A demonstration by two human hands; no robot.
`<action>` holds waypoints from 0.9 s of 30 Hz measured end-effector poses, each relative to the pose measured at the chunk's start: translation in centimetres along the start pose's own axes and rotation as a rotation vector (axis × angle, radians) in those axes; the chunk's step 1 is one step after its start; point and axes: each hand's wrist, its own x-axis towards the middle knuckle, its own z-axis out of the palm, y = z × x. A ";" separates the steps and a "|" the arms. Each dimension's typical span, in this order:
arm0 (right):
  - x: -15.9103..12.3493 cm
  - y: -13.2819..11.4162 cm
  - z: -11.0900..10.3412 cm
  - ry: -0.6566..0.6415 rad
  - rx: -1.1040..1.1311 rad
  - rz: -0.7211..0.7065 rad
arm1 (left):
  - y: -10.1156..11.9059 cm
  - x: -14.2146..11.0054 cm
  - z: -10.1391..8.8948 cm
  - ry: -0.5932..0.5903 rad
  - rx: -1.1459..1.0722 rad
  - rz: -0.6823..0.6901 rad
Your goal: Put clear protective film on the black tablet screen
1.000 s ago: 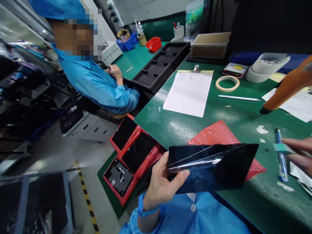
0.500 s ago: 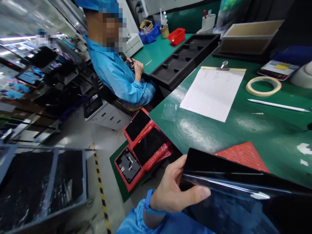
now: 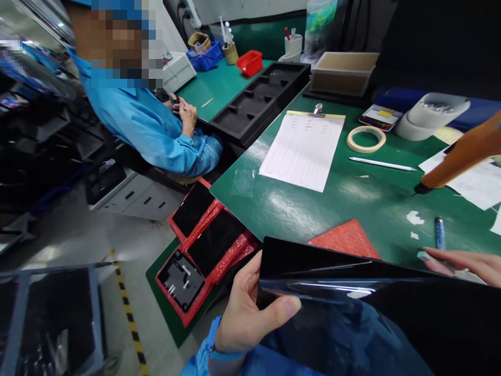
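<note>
My left hand (image 3: pixel 250 308) grips the left edge of a large black glossy panel (image 3: pixel 376 292), thumb on top, fingers behind it. A thin dark film is lifted off the panel's face. My right hand (image 3: pixel 465 261) shows at the right edge, fingers stretched along the panel's far edge, pinching a small pale tab, probably the film's corner. A red bubble-wrap sheet (image 3: pixel 346 237) lies on the green table (image 3: pixel 297 209) just behind the panel.
A clipboard with paper (image 3: pixel 303 149), tape roll (image 3: pixel 366 138), white pen (image 3: pixel 381 164), blue pen (image 3: pixel 439 232) and orange tool (image 3: pixel 462 156) lie on the table. A black tray (image 3: pixel 260 102) stands behind. Panels in red wrap (image 3: pixel 203 245) sit low left. A co-worker in blue (image 3: pixel 148 130) sits at left.
The view swung back to the right, bringing my right hand into sight at the panel's far edge. My left hand keeps its grip on the panel.
</note>
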 end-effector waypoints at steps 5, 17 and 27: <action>-0.1 0.5 -1.2 -0.004 -0.138 0.083 | 1.0 -0.5 1.6 0.141 0.016 -0.088; 2.4 -2.0 -1.8 -0.062 0.070 -0.070 | 0.7 -1.1 1.6 0.237 0.084 -0.094; 0.5 0.6 0.4 0.031 0.036 -0.067 | 0.3 -1.2 1.3 0.295 0.077 -0.102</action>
